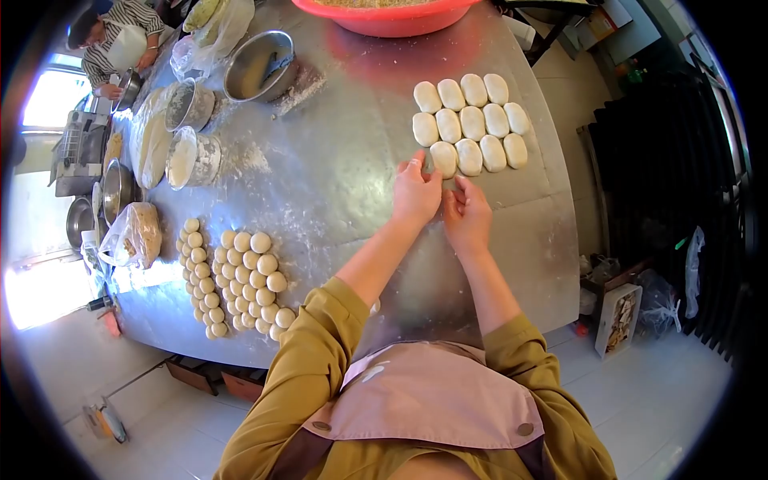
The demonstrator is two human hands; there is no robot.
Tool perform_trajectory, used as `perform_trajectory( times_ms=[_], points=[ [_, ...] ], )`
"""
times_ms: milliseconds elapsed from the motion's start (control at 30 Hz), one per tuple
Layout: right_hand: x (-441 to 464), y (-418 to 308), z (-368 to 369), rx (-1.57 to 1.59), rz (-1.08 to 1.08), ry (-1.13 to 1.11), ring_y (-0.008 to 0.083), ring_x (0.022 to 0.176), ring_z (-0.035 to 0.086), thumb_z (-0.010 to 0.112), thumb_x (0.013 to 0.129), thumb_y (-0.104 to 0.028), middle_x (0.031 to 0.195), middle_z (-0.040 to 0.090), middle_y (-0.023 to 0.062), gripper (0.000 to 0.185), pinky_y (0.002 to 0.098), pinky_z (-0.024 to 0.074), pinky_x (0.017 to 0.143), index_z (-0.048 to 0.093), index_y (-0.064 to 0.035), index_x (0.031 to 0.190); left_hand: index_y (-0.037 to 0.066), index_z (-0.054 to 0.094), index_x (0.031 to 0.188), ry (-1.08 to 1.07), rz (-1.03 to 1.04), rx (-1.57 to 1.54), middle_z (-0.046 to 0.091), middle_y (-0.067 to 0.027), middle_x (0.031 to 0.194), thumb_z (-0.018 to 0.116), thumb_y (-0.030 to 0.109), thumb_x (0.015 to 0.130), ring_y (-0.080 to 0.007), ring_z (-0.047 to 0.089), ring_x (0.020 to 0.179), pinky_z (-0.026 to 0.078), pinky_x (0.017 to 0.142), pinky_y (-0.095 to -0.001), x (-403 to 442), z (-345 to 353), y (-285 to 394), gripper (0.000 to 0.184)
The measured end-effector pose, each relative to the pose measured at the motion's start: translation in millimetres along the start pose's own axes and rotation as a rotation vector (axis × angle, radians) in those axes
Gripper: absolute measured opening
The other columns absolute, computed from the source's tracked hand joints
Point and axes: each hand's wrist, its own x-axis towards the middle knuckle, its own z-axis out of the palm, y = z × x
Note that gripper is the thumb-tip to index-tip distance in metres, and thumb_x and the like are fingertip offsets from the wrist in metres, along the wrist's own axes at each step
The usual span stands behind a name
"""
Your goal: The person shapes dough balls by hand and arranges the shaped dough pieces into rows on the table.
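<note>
Oval white dough pieces [472, 122] lie in three close rows on the metal table. My left hand [418, 190] is at the near left corner of this group, its fingers stretched forward beside the nearest-left dough piece [443, 160] and its thumb by that piece's near end. Close by on the right is my right hand [467, 212], fingers loosely bent and apart, just short of the same piece. Nothing shows inside either hand. Many small round dough balls [250, 276] sit in clusters on the left, partly hidden by my left sleeve.
A red basin [384, 18] stands at the far edge of the metal table [344, 168]. Metal bowls [260, 68], a floury pot [192, 160] and a bagged brown mass [140, 234] line the left side. Another person [120, 44] works at the far left.
</note>
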Motion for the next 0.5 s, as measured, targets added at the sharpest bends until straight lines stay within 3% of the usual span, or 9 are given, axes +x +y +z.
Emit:
perform_trajectory(
  times_ms=[100,200,300,400,433,500],
  points=[
    [-13,7,-12,-0.017,-0.070,-0.041,0.0223,0.082,0.068,0.066,0.087,-0.001,0.106,0.064,0.0160,0.028,0.0301,0.0562,0.069,0.061,0.0008,0.115,0.002,0.053,0.136,-0.094,-0.037,-0.003,0.059,-0.0162,0.126,0.064,0.023,0.089,-0.0241,0.065,0.098,0.050,0.090,-0.0344,3,0,5,0.053],
    [-30,20,-27,-0.024,-0.203,-0.067,0.0209,0.081,0.067,0.066,0.086,0.002,0.104,0.063,0.0149,0.025,0.0284,0.0557,0.067,0.062,-0.0005,0.110,0.005,0.055,0.136,-0.210,-0.095,-0.385,0.057,-0.0145,0.130,0.063,0.024,0.090,-0.0221,0.064,0.098,0.049,0.091,-0.0335,17,5,-21,0.051],
    [-43,37,-39,-0.050,-0.291,-0.037,0.0210,0.080,0.065,0.065,0.085,0.003,0.101,0.064,0.0136,0.021,0.0290,0.0553,0.068,0.063,-0.0017,0.105,0.005,0.057,0.135,-0.083,-0.115,-0.234,0.059,-0.0127,0.127,0.062,0.022,0.090,-0.0206,0.063,0.100,0.050,0.091,-0.0332,-5,-20,-13,0.048],
    [-43,38,-52,-0.171,-0.448,0.048,0.0221,0.080,0.064,0.065,0.086,0.001,0.097,0.064,0.0126,0.018,0.0307,0.0547,0.069,0.064,-0.0025,0.103,0.004,0.057,0.133,-0.121,-0.073,-0.243,0.060,-0.0151,0.125,0.061,0.021,0.091,-0.0231,0.062,0.105,0.049,0.092,-0.0339,-26,-59,-53,0.045],
    [-41,37,-54,-0.219,-0.514,0.078,0.0225,0.080,0.064,0.065,0.086,0.000,0.095,0.064,0.0122,0.017,0.0312,0.0545,0.070,0.064,-0.0027,0.103,0.004,0.056,0.132,-0.070,-0.049,-0.135,0.060,-0.0166,0.124,0.060,0.019,0.091,-0.0254,0.061,0.107,0.049,0.093,-0.0351,-44,-80,-55,0.044],
    [-45,35,-56,-0.195,-0.445,0.043,0.0231,0.081,0.065,0.065,0.087,-0.002,0.094,0.065,0.0120,0.016,0.0319,0.0541,0.070,0.064,-0.0024,0.103,0.002,0.056,0.130,0.023,-0.021,0.096,0.060,-0.0195,0.124,0.059,0.017,0.091,-0.0302,0.060,0.111,0.048,0.095,-0.0376,-90,-120,-64,0.041]
  ],
)
